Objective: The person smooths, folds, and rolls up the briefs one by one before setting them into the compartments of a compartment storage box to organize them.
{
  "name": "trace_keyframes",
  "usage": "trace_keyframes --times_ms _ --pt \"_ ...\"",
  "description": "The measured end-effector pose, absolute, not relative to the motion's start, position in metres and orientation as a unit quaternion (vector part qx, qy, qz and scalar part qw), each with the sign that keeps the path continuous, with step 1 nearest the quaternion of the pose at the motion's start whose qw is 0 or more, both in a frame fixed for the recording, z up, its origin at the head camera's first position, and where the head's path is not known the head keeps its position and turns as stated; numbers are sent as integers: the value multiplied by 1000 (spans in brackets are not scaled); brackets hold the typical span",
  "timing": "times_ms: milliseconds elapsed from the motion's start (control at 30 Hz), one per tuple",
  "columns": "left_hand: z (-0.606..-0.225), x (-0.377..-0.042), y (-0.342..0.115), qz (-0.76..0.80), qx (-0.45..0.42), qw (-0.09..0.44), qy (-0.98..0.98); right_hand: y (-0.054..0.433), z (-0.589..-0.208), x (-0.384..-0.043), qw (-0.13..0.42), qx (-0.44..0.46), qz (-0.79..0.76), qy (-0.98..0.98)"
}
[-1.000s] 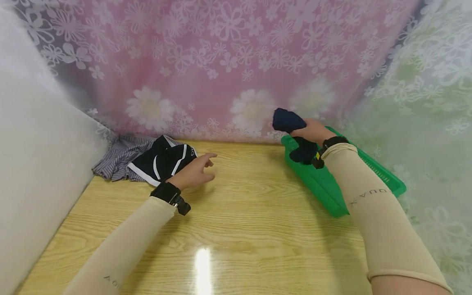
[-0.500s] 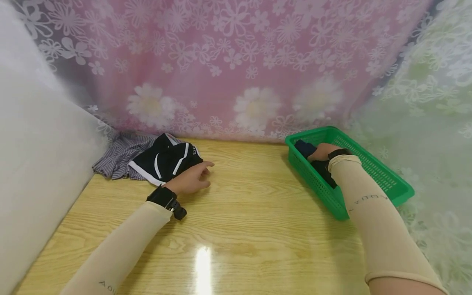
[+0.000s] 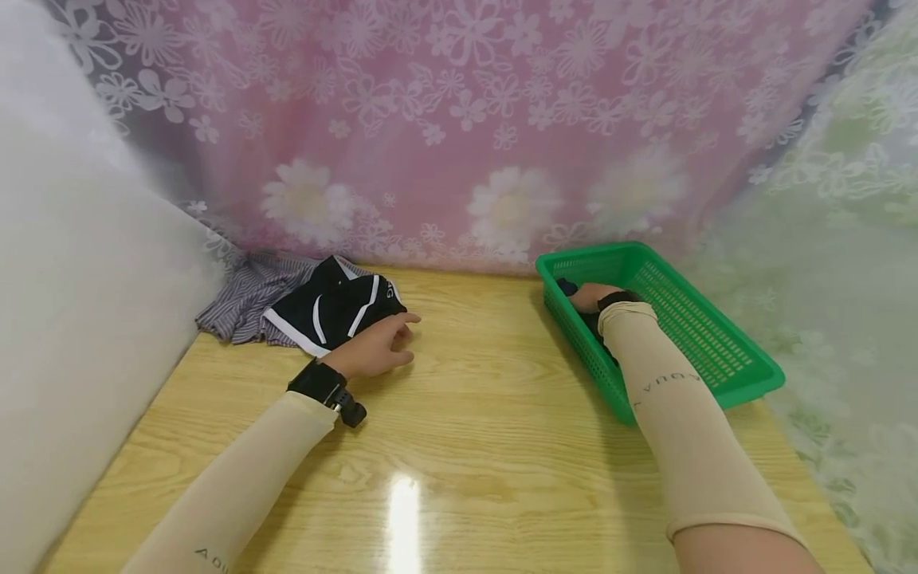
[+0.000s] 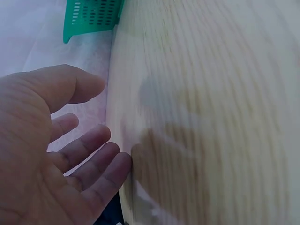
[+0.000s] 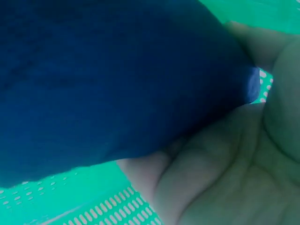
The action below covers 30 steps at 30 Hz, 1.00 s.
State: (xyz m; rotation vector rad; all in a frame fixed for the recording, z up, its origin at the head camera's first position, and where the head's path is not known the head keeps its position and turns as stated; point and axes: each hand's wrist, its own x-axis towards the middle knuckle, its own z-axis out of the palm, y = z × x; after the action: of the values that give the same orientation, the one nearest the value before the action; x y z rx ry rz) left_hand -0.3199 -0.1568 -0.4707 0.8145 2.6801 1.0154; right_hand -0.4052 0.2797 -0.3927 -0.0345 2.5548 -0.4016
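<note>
My right hand is down inside the left side of a green plastic basket. It holds a dark navy folded garment, thumb on one side and fingers on the other in the right wrist view. My wrist and sleeve cover part of the garment in the head view. My left hand hovers at the right edge of black boxer briefs with white trim. Its fingers are loosely bent and hold nothing, as the left wrist view also shows.
A grey striped garment lies crumpled under and behind the boxer briefs, by the white left wall. A pink flowered curtain hangs along the back of the wooden table.
My right hand has lowered the navy garment from above the basket's rim down into it. The basket has shifted slightly left in view. My left hand has stayed beside the boxer briefs.
</note>
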Motion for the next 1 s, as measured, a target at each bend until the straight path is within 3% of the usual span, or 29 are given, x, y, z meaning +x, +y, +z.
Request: trace_keyframes --times_ms 300,433,567,667,833,1000 --pt "-470 -326 -153 346 260 76 898 300 -378 -388 281 -6 -123 952" --pt "-462 -333 -149 373 208 66 902 294 -373 -397 196 -25 -169 966" --pt "-450 -340 -138 378 166 11 911 264 -368 -398 48 -53 -228 971" --pt "-446 -341 -129 350 151 -30 924 229 -362 -388 -30 -97 -228 968" --pt "-444 -340 -121 289 160 -60 942 181 -341 -368 -57 -167 -180 968" --pt "-432 -345 -113 225 187 -115 949 154 -340 -368 -74 -173 -169 967"
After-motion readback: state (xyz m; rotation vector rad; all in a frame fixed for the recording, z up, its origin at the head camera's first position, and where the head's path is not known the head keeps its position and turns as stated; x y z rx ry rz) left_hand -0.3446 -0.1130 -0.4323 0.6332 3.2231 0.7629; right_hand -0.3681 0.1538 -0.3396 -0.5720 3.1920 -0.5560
